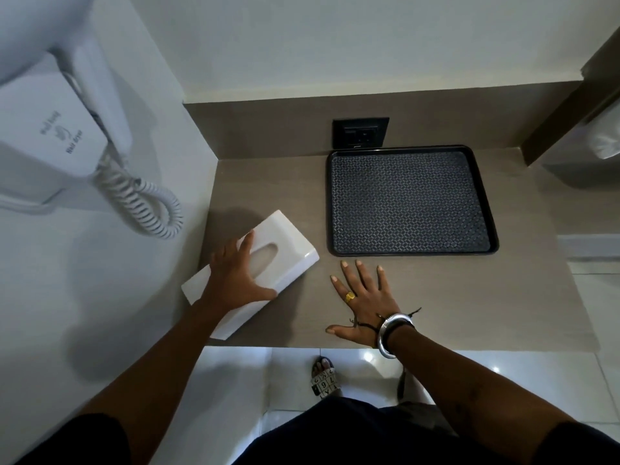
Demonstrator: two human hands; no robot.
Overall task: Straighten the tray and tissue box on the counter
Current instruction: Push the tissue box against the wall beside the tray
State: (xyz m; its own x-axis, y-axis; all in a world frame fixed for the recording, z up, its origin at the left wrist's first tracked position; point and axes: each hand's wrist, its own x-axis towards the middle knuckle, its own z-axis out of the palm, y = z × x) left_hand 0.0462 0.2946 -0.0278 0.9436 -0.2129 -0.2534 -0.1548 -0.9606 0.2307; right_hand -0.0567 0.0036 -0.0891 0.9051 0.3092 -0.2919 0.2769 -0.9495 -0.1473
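Observation:
A white tissue box (288, 245) lies skewed on the brown counter (436, 297), near its left front corner, with its long side running diagonally. My left hand (235, 280) grips it from above, fingers spread across the top and thumb on the near side. A black rectangular tray (412, 251) with a patterned floor sits at the back right, roughly square to the wall and touching it. My right hand (362, 302) lies flat on the counter with its fingers apart, just in front of the tray and not touching it.
A white wall-mounted hair dryer (63, 129) with a coiled cord (147, 206) hangs on the left wall, close to the box. A black power socket (360, 131) sits in the back wall above the tray. The counter's front edge runs under my wrists, with my sandalled foot (323, 377) below.

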